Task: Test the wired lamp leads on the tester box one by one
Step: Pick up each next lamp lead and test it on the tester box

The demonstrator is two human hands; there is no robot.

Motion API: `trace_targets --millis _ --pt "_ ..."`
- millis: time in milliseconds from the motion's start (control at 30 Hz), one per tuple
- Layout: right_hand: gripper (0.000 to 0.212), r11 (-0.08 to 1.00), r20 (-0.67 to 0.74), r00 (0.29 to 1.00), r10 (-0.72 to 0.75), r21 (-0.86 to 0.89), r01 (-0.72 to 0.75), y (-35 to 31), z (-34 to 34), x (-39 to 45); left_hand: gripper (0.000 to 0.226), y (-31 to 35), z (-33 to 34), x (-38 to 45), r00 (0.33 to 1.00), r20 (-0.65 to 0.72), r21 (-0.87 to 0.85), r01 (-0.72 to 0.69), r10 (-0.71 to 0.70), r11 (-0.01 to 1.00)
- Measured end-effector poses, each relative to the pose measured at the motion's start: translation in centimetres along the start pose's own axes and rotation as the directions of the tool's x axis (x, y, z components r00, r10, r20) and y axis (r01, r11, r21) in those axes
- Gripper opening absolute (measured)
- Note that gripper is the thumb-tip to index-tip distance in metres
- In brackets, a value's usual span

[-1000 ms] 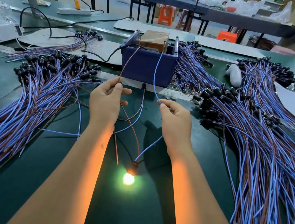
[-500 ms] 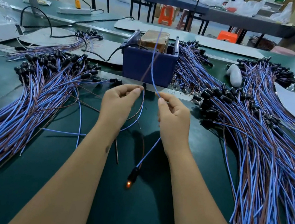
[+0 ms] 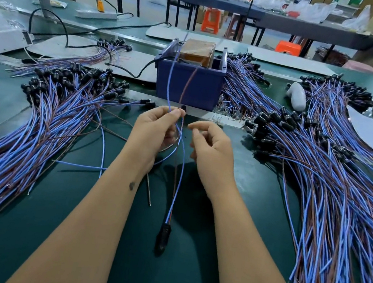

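Between the two hands hang two thin wires, one blue wire (image 3: 182, 165) and one brown wire (image 3: 173, 189). The left hand (image 3: 154, 133) makes the grip: its fingertips (image 3: 175, 114) pinch both wires together up high. Below the grip the wires drop down to a small black lamp (image 3: 163, 235) that lies dark on the green table (image 3: 181, 277). Above the grip the wire ends stick up in front of the blue tester box (image 3: 189, 84), which sits just past the hands; I cannot tell if the ends touch it. A brown block (image 3: 198, 49) sits in the top of the box. The right hand (image 3: 210, 153) is just beside the grip, to its right. Its fingers are loosely bent and hold nothing. Far to the left of the grip lies a big pile of lamp leads (image 3: 33, 127), blue and brown with black heads. Far to the right lies another big pile (image 3: 333, 192). A black cord (image 3: 140, 72) runs to the box from the left.
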State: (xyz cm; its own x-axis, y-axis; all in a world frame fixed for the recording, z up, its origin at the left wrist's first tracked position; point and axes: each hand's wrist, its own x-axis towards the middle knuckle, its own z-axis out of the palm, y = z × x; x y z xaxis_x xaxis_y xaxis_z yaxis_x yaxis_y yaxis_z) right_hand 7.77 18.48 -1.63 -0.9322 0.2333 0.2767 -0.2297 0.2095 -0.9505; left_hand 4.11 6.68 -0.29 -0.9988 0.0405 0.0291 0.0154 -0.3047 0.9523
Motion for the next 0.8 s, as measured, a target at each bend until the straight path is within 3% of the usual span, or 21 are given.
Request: trace_targets --millis 100,200,367,500,567,667,733,800 --pt "0.029 0.990 0.111 0.993 0.032 -0.138 -0.016 0.3 0.0 -0.1 0.020 0.4 -0.2 0.1 0.999 -0.003 -0.223 0.039 -0.041 0.974" --pt "0.053 0.998 0.226 0.974 -0.009 -0.054 0.022 -0.1 0.4 -0.5 0.018 0.4 -0.3 0.4 0.997 -0.060 -0.265 0.031 -0.049 0.964" --pt "0.015 0.948 0.020 0.999 -0.031 0.318 0.023 -1.0 -0.2 -0.2 0.016 0.1 -1.2 0.8 0.975 -0.224 -0.204 -0.041 -0.006 0.978" --pt "0.026 0.929 -0.150 0.983 0.104 0.368 -0.042 -0.5 -1.4 0.2 0.015 -0.2 -1.8 0.6 0.965 -0.246 -0.032 -0.102 0.091 0.994" --pt "0.032 0.970 -0.247 0.963 0.109 0.236 -0.049 -0.2 -1.9 0.4 0.017 -0.5 -1.8 0.3 0.963 -0.174 0.229 -0.165 0.207 0.959" --pt "0.036 0.999 -0.353 0.935 0.030 -0.007 -0.034 0.1 -2.5 0.3 0.020 -1.2 -0.7 -0.7 0.956 0.001 0.516 -0.252 0.294 0.818" --pt "0.036 0.999 -0.392 0.920 0.022 -0.029 -0.036 0.0 -2.9 0.0 0.019 -1.7 0.8 -2.0 0.949 0.128 0.583 -0.307 0.288 0.752" --pt "0.036 0.997 -0.399 0.916 0.041 -0.048 -0.066 -0.5 -3.6 -0.2 0.020 -2.2 2.4 -3.2 0.943 0.230 0.564 -0.330 0.240 0.757"
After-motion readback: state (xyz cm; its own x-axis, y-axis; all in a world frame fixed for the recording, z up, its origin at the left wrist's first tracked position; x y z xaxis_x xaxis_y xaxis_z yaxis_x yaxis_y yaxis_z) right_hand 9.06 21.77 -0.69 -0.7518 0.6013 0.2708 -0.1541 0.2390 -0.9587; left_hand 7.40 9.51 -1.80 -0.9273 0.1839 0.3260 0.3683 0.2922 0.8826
